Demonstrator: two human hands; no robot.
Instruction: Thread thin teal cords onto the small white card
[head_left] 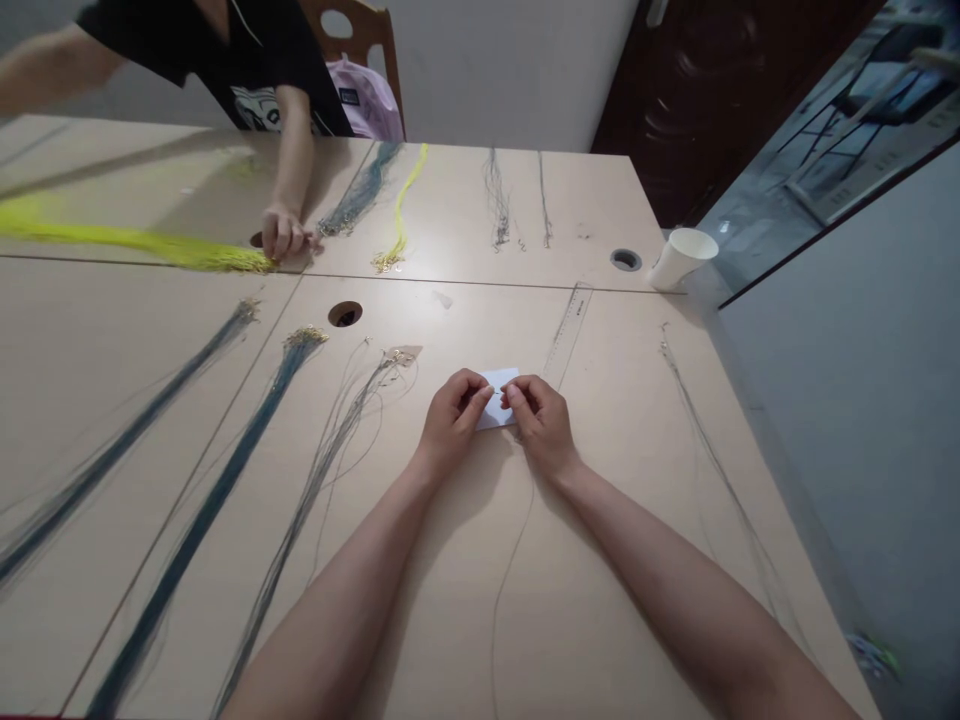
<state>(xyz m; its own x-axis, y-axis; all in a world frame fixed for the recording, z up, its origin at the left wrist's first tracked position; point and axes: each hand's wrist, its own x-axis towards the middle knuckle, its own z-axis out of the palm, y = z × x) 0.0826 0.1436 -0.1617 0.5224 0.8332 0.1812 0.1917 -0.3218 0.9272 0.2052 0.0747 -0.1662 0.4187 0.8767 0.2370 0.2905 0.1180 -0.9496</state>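
The left hand [456, 415] and the right hand [541, 420] meet above a small white paper [496, 414] on the worktop [615, 600]; the left grip is pinched nearly closed, thumb against forefinger, on a tiny dark piece [496, 392] that pokes out toward the right hand; the right grip is also pinched closed, though what it has hold of is too small to tell; a thin grey strand [498, 600] runs from beneath the right hand toward the near edge; a clear ruler [568, 335] lies just beyond the hands, slightly right. To the left, three bundles of fine strands slant across the worktop: a grey one [319, 470], a teal one [225, 500] and a dark blue-grey one [135, 440], the first lying nearest the left hand; to the right lies a thin strand bundle [701, 430]; a white paper cup [682, 260] stands at the far right beside a grommet [625, 260]; at the far left, another person's hand [283, 235] touches the metal-tipped end of a neon-yellow bundle [150, 243].
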